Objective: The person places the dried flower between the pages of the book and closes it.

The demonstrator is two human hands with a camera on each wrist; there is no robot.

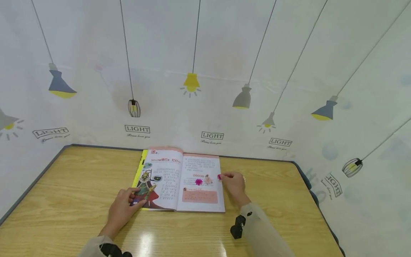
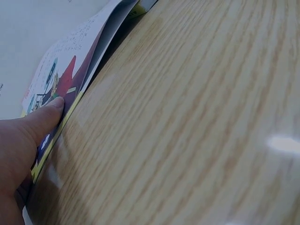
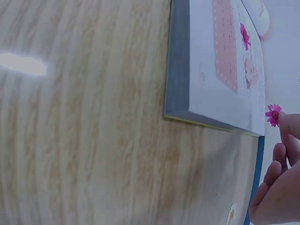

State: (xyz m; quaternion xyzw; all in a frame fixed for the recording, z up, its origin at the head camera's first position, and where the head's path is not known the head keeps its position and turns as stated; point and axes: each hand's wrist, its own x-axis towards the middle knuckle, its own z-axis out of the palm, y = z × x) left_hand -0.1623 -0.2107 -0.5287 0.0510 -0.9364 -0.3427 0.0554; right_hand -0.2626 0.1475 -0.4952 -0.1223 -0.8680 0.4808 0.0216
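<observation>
An open book [image 1: 196, 167] with printed pages lies on the table, its yellow cover edge showing on the left. My left hand [image 1: 121, 210] rests at the lower left of the picture page; the thumb [image 2: 49, 112] lies on the page, while the other fingers are hidden in the left wrist view. Beside the right page edge, my right hand [image 1: 235, 186] pinches a small magenta flower [image 3: 273, 115] between thumb and finger. On the right page lie another magenta flower [image 1: 198, 182] and a pale pink flower [image 3: 251, 73].
A white flower with a yellow centre [image 3: 231, 214] lies on the wooden table [image 1: 276, 192], right of the book near my right hand. Behind the dark table edge stands a pale wall [image 1: 218, 114] printed with hanging lamps.
</observation>
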